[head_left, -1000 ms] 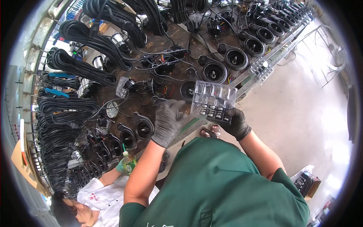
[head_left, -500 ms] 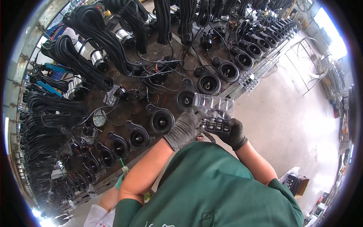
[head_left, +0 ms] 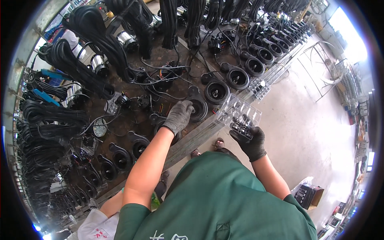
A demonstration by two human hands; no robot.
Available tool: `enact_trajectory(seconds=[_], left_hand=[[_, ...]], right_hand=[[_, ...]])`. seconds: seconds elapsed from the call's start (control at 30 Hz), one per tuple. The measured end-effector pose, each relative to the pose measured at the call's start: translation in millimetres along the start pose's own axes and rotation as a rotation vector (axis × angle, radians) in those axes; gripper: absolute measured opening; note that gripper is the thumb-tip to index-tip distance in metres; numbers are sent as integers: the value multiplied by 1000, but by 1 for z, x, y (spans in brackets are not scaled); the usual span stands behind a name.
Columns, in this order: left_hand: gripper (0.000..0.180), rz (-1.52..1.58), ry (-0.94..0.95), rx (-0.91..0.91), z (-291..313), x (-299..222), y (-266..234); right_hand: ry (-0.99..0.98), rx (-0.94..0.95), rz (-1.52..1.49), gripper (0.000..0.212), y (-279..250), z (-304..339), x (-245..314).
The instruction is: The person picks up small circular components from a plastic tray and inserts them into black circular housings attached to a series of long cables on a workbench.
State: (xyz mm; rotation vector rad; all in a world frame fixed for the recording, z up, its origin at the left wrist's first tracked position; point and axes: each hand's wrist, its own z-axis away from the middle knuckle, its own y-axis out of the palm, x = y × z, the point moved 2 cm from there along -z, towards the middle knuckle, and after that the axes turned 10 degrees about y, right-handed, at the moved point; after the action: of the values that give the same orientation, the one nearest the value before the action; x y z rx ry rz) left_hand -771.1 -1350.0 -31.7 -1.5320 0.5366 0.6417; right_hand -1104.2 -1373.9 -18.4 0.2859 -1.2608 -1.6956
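Tray (head_left: 237, 107) is being held by the table (head_left: 163, 54) edge, right hand (head_left: 253, 146) grasping its near end; small round parts (head_left: 241, 127) are lying inside. Left hand (head_left: 178, 117) is partly covering a black cup (head_left: 203, 109) on the table; cannot tell whether its fingers are pinching anything.
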Motion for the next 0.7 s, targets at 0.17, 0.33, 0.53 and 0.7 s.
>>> enact_trajectory(seconds=[0.17,0.33,0.53,0.7], left_hand=[[32,-52,20,181,-16,-13,8],[27,-190,-33,57,-21,-15,19],[19,-348,-109,45,-25,-40,25],[26,-580,-251,178,-35,-46,31]], right_hand=[[20,58,-68,81,-10,1,20],[106,174,-107,79,-19,-23,56],[193,295,-35,77,-25,-55,120],[300,341,-74,79,-39,-82,150]])
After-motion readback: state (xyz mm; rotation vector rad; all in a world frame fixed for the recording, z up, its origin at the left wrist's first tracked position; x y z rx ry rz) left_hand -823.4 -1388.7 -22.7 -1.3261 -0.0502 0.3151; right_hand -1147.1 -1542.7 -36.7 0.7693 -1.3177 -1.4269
